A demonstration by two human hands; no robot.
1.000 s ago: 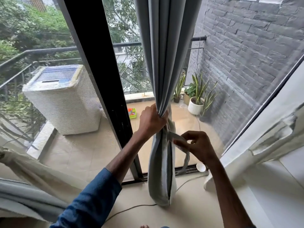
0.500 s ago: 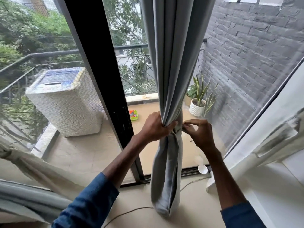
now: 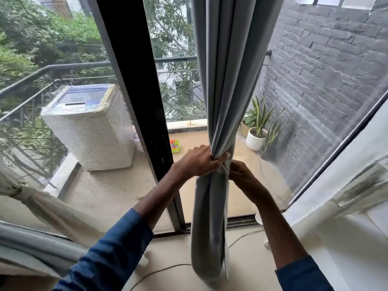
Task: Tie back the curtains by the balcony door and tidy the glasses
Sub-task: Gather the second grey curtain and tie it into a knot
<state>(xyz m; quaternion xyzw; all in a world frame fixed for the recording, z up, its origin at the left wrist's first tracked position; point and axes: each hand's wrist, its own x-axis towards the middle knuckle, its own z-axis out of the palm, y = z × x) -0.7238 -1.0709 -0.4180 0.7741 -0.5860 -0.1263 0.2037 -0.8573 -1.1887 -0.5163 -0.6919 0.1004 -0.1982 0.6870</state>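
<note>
A grey curtain (image 3: 226, 80) hangs in front of the balcony door, gathered into a bunch at mid height. My left hand (image 3: 199, 161) grips the bunch from the left. My right hand (image 3: 241, 175) is at the right side of the bunch, its fingers pinching the curtain's tie strip (image 3: 226, 168), most of which is hidden. Below the hands the curtain's lower part (image 3: 210, 238) hangs folded, its end just above the floor. A second curtain (image 3: 42, 206), cream over grey, is drawn aside at the far left. No glasses are in view.
The black door frame (image 3: 134, 97) stands just left of my hands. A thin cable (image 3: 159, 271) runs across the floor under the curtain. Outside are a covered washing machine (image 3: 88, 127), potted plants (image 3: 258, 131), a small green tray (image 3: 175, 146) and a grey brick wall (image 3: 325, 80).
My right hand rose from lower right, where it held a loose strip, up to the gathered bunch beside my left hand. The view shifted slightly; my left hand kept its grip.
</note>
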